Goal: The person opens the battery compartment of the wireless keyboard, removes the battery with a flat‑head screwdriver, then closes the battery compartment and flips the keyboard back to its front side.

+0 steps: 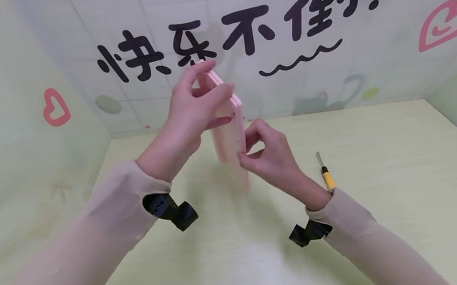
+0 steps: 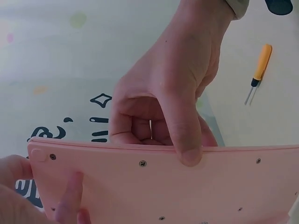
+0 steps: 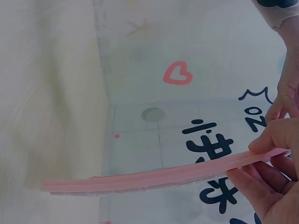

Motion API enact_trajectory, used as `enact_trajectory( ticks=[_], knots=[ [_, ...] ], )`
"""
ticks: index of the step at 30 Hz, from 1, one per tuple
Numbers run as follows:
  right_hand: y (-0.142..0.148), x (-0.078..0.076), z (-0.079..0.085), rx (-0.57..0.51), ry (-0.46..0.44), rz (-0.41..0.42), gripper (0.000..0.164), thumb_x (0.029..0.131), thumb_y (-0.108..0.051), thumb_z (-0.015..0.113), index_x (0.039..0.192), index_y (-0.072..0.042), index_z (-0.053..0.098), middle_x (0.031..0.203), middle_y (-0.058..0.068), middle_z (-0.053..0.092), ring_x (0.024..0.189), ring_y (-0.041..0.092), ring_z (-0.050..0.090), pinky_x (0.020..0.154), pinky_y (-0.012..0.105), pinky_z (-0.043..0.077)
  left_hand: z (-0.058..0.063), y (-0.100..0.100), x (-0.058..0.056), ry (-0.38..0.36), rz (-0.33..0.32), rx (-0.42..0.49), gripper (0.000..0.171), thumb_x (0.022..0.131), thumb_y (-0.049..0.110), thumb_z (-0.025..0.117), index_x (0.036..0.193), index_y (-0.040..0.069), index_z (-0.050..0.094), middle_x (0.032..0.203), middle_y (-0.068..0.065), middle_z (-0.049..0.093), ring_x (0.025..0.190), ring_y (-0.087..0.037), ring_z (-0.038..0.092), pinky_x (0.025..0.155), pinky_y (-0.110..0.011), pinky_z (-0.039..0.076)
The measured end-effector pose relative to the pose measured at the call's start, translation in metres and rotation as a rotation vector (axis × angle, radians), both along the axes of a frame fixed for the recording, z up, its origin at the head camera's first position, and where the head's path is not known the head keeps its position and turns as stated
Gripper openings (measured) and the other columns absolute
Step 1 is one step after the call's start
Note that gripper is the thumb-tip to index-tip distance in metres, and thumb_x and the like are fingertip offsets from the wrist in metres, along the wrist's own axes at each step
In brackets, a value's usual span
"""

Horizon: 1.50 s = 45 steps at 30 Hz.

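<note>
A thin pink slab (image 1: 229,145), which looks like a keyboard, stands on edge above the table. Screws and a round foot dot its back (image 2: 205,186) in the left wrist view; seen edge-on from the right wrist, it is a narrow pink strip (image 3: 140,182). My left hand (image 1: 191,103) grips its upper end, thumb and fingers spread across the edge. Lower down, my right hand (image 1: 271,155) pinches the long edge nearest it, thumb (image 2: 189,151) on the screwed face and fingers behind. The slab's other broad face is mostly hidden.
A screwdriver (image 1: 328,178) with a yellow handle lies on the pale table (image 1: 401,183), beside my right wrist. Behind the table hangs a printed backdrop (image 1: 247,93) with black characters and hearts. Black wrist cameras (image 1: 172,211) sit on both sleeves.
</note>
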State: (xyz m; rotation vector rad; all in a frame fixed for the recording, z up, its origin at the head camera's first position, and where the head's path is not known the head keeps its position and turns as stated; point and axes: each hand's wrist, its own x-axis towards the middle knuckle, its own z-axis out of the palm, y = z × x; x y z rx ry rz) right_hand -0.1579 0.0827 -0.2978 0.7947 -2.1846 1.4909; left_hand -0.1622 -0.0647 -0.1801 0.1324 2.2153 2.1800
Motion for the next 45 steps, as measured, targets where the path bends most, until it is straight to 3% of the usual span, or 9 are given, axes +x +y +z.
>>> enact_trajectory(
  ticks=[14, 21, 28, 33, 38, 45],
  knots=[
    [0.009, 0.002, -0.002, -0.05, -0.148, -0.089, 0.026, 0.075, 0.007, 0.066, 0.094, 0.002, 0.05, 0.087, 0.013, 0.056, 0.074, 0.021, 0.057, 0.055, 0.025, 0.052, -0.016, 0.025, -0.01, 0.059, 0.027, 0.002, 0.051, 0.084, 0.019, 0.066, 0.128, 0.019, 0.041, 0.118, -0.008, 0.046, 0.104, -0.022, 0.051, 0.067, -0.032, 0.054],
    [0.014, -0.004, -0.013, -0.097, -0.215, -0.127, 0.026, 0.075, 0.007, 0.066, 0.095, 0.002, 0.05, 0.087, 0.012, 0.055, 0.075, 0.02, 0.055, 0.055, 0.026, 0.052, -0.031, 0.04, -0.015, 0.115, 0.088, -0.065, 0.051, 0.083, 0.023, 0.068, 0.126, 0.018, 0.04, 0.121, -0.008, 0.041, 0.103, -0.02, 0.049, 0.062, -0.028, 0.053],
    [0.017, -0.006, -0.022, -0.137, -0.237, -0.169, 0.026, 0.075, 0.006, 0.067, 0.095, 0.003, 0.051, 0.088, 0.013, 0.056, 0.077, 0.02, 0.055, 0.065, 0.02, 0.049, -0.047, 0.052, -0.022, 0.11, 0.182, -0.227, 0.052, 0.082, 0.03, 0.068, 0.126, 0.023, 0.041, 0.114, -0.004, 0.04, 0.095, -0.015, 0.047, 0.069, -0.025, 0.048],
    [0.019, -0.009, -0.028, -0.21, -0.252, -0.172, 0.024, 0.075, 0.008, 0.065, 0.094, 0.004, 0.052, 0.087, 0.014, 0.055, 0.077, 0.019, 0.054, 0.071, 0.023, 0.048, -0.061, 0.058, -0.026, 0.129, 0.202, -0.239, 0.05, 0.082, 0.029, 0.067, 0.126, 0.024, 0.043, 0.113, -0.002, 0.04, 0.093, -0.014, 0.045, 0.071, -0.026, 0.044],
    [0.019, -0.011, -0.032, -0.284, -0.286, -0.168, 0.026, 0.073, 0.012, 0.063, 0.095, 0.006, 0.05, 0.088, 0.013, 0.053, 0.075, 0.015, 0.054, 0.071, 0.022, 0.048, -0.072, 0.061, -0.03, 0.125, 0.185, -0.191, 0.05, 0.084, 0.031, 0.066, 0.127, 0.024, 0.043, 0.119, -0.001, 0.04, 0.097, -0.012, 0.048, 0.075, -0.024, 0.046],
    [0.018, -0.012, -0.039, -0.406, -0.341, -0.173, 0.03, 0.073, 0.013, 0.062, 0.098, 0.006, 0.049, 0.089, 0.012, 0.052, 0.076, 0.015, 0.055, 0.069, 0.021, 0.05, -0.089, 0.058, -0.033, 0.073, 0.087, -0.093, 0.043, 0.088, 0.02, 0.062, 0.127, 0.02, 0.044, 0.12, 0.0, 0.044, 0.106, -0.014, 0.047, 0.083, -0.024, 0.046]
  ],
)
